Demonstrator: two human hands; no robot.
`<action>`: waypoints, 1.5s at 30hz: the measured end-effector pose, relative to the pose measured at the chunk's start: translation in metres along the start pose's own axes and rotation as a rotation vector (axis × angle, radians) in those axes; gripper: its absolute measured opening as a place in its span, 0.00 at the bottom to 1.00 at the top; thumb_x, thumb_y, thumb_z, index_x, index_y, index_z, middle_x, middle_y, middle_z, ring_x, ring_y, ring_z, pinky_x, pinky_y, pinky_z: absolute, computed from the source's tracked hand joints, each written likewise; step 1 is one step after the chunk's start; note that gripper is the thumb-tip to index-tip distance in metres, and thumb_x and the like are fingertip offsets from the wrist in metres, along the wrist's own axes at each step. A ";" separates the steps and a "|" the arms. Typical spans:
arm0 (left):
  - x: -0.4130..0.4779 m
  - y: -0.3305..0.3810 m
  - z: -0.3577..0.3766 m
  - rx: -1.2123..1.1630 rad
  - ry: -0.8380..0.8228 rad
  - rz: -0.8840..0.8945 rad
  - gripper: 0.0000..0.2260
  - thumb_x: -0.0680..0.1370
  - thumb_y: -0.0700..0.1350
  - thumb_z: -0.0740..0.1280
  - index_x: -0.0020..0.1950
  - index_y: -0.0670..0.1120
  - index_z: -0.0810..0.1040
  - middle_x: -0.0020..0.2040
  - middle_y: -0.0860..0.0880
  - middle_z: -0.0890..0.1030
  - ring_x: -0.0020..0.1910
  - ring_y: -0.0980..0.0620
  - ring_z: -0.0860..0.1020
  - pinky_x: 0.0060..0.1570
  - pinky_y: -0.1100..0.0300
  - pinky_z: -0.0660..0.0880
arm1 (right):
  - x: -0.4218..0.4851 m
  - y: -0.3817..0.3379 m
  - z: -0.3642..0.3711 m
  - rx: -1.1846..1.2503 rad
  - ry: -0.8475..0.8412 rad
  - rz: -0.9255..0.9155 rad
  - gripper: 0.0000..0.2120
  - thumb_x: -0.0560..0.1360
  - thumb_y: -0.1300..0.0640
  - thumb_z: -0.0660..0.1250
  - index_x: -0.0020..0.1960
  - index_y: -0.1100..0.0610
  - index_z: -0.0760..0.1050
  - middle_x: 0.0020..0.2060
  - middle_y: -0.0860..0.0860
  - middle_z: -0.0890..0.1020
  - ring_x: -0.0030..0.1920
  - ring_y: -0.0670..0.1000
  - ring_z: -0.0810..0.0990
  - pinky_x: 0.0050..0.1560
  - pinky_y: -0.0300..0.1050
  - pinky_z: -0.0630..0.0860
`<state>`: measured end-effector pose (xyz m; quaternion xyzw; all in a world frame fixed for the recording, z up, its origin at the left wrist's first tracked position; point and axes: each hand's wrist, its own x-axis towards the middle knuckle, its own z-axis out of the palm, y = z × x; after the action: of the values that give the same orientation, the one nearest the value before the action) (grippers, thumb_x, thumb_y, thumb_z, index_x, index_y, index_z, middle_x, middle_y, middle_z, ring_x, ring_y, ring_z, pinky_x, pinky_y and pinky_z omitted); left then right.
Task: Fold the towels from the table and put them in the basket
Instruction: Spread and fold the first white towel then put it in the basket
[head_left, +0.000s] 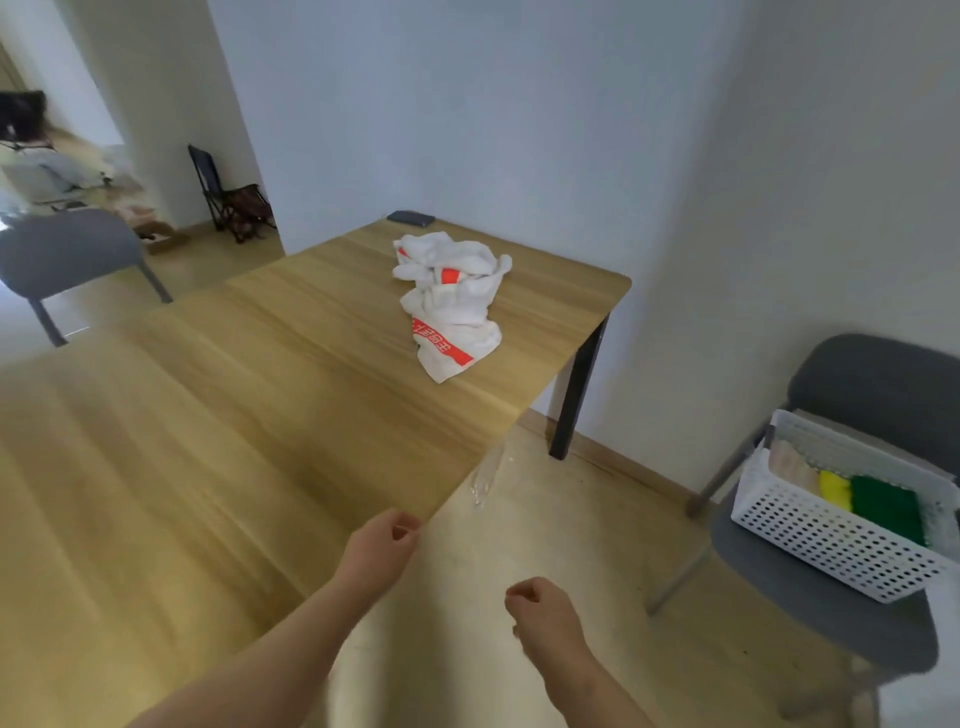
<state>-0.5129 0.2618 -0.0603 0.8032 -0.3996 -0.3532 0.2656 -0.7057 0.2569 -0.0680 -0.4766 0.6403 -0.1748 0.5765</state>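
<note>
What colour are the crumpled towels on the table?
The towels are white with orange-red bands bearing white characters; the head view shows them clearly.

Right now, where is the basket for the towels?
In the head view the white basket sits at the far right, on the seat of a grey chair, to the right of the wooden table and off it.
</note>
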 end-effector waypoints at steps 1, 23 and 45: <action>-0.001 -0.011 -0.010 0.009 0.017 -0.001 0.05 0.78 0.44 0.64 0.52 0.51 0.77 0.51 0.49 0.80 0.47 0.53 0.75 0.41 0.63 0.68 | -0.006 -0.003 0.012 -0.005 -0.001 -0.011 0.07 0.76 0.61 0.59 0.43 0.51 0.73 0.46 0.49 0.78 0.43 0.49 0.76 0.34 0.36 0.69; 0.151 -0.069 -0.209 0.286 -0.307 0.282 0.13 0.80 0.43 0.58 0.64 0.47 0.73 0.63 0.49 0.77 0.60 0.51 0.76 0.53 0.63 0.71 | 0.031 -0.126 0.236 -0.201 0.314 0.059 0.14 0.78 0.58 0.55 0.61 0.54 0.71 0.55 0.51 0.77 0.45 0.49 0.74 0.42 0.40 0.71; 0.393 -0.066 -0.221 0.854 -0.370 0.471 0.34 0.75 0.67 0.56 0.76 0.60 0.46 0.78 0.53 0.42 0.77 0.44 0.39 0.74 0.39 0.44 | 0.287 -0.252 0.224 -0.625 0.497 0.136 0.31 0.76 0.62 0.53 0.75 0.45 0.49 0.76 0.42 0.52 0.73 0.55 0.56 0.66 0.54 0.65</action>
<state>-0.1411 0.0034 -0.1125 0.6523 -0.7182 -0.2254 -0.0886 -0.3656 -0.0251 -0.0982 -0.5285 0.8126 -0.0431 0.2417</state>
